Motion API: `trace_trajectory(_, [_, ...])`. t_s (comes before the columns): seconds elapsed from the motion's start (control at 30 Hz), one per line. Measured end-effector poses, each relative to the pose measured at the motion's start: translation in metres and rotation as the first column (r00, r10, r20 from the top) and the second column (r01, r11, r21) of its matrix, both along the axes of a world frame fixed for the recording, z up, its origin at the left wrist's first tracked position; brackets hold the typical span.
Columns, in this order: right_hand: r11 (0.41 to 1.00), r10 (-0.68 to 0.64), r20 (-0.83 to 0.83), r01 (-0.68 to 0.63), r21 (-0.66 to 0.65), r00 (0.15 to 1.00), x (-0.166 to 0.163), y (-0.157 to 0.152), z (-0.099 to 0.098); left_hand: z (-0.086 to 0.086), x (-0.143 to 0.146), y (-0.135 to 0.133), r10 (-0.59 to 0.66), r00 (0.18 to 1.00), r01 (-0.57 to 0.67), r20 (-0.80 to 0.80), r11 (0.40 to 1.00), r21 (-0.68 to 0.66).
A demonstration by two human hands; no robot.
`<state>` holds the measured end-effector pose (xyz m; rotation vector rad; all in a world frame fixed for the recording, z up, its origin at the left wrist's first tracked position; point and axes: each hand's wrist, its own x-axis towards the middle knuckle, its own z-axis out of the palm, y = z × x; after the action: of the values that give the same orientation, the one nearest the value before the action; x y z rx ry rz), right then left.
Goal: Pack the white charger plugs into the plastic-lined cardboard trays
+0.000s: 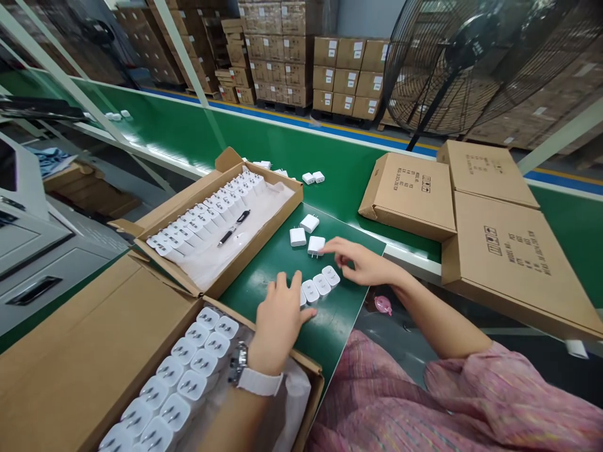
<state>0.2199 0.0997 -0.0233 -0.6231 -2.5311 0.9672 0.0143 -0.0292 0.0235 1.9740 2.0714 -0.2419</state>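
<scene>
On the green tabletop, several white plug chargers [321,285] stand in a slanted row with their prong faces up. My left hand [277,320], wearing a wristwatch, is over the near end of this row with fingers spread; it partly hides the last charger. My right hand [358,260] reaches in from the right, its index finger stretched to the edge of a loose white charger [316,246] and the other fingers curled. Beside that charger lie two more, a left charger [298,236] and a far charger [309,223].
At lower left an open carton [308,370] holds rows of chargers, prongs up. Behind it another open carton [254,248] holds more chargers and a pen [234,228]. Closed cardboard boxes [409,188] sit at right. Two chargers [313,177] lie on the green belt [343,172].
</scene>
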Motion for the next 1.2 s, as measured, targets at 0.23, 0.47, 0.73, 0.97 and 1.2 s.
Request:
trace_trajectory(0.23, [0.856, -0.013, 0.267, -0.127, 0.501, 0.964, -0.025, 0.044, -0.008, 0.019, -0.036, -0.002, 0.047, 0.999, -0.045, 0.019, 0.992, -0.116])
trace_trajectory(0.47, [0.939, 0.06, 0.295, -0.154, 0.307, 0.954, 0.006, 0.046, 0.01, 0.009, -0.02, -0.001, -0.007, 0.998, 0.012, 0.062, 0.996, -0.089])
trace_trajectory(0.73, [0.98, 0.045, 0.113, -0.021, -0.199, 0.993, 0.023, 0.006, -0.004, -0.002, 0.015, 0.001, -0.031, 0.999, 0.034, -0.037, 0.997, 0.074])
trace_trajectory(0.97, [0.988, 0.013, 0.082, 0.0, -0.155, 0.997, 0.007, -0.009, -0.011, -0.01, 0.026, 0.008, -0.026, 0.992, 0.044, -0.126, 0.989, 0.144])
trace_trajectory(1.2, [0.905, -0.407, -0.421, 0.419, -0.069, 0.81, 0.015, -0.025, -0.006, 0.019, -0.022, 0.008, 0.294, 0.268, -0.227, 0.917, 0.945, -0.237])
